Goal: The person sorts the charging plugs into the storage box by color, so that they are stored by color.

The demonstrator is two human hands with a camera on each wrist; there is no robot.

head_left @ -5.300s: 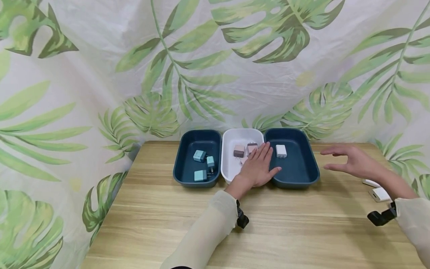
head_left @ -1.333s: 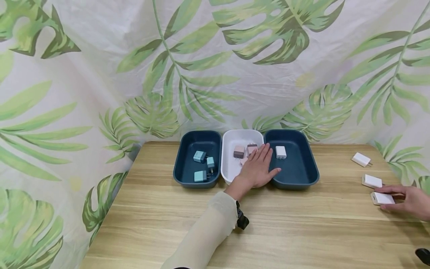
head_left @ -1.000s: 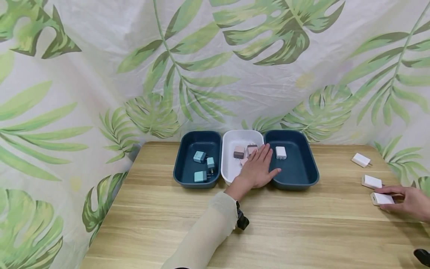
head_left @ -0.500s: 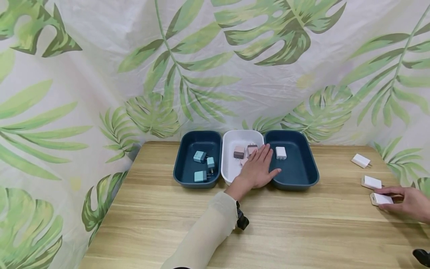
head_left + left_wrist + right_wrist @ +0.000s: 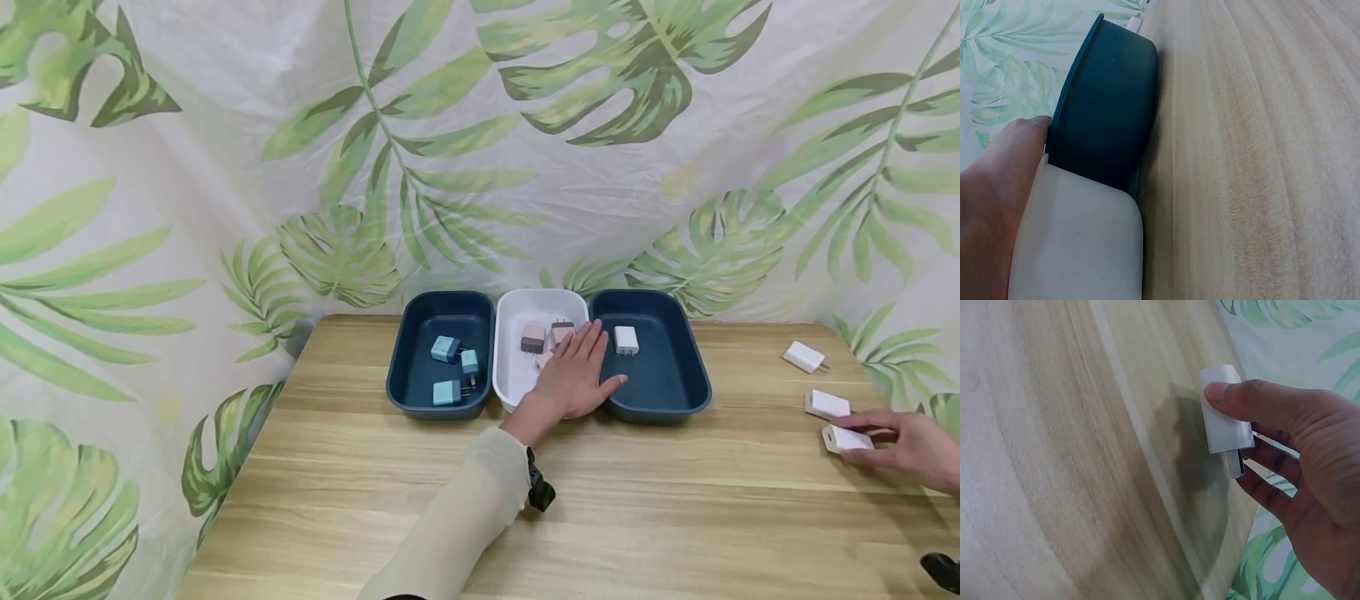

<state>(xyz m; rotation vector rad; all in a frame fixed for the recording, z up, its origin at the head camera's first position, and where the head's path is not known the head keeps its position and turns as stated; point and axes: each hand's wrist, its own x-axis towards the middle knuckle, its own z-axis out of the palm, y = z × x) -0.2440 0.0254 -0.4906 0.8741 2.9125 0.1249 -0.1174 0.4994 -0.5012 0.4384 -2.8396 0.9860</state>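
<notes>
At the table's right side my right hand (image 5: 911, 450) pinches a white charger plug (image 5: 847, 440) between thumb and fingers. The right wrist view shows the thumb flat on the plug's white body (image 5: 1225, 425), its metal prongs pointing toward the palm. My left hand (image 5: 572, 383) rests with straight fingers across the adjoining rims of the white tray (image 5: 506, 367) and the right dark blue tray (image 5: 667, 367), partly covering the pink-and-brown charger plugs (image 5: 533, 339) inside the white one. One white charger plug (image 5: 626, 340) lies in that right tray.
Two more white charger plugs, a nearer one (image 5: 828, 405) and a farther one (image 5: 806, 357), lie on the wooden table (image 5: 675, 517) beyond my right hand. The left dark blue tray (image 5: 401, 367) holds teal charger plugs (image 5: 447, 392). A leaf-print cloth (image 5: 450, 208) hangs behind.
From beside the right tray, my right hand has gone to the table's right side and taken hold of a white charger plug, which has just shifted slightly left. My left hand has stayed put.
</notes>
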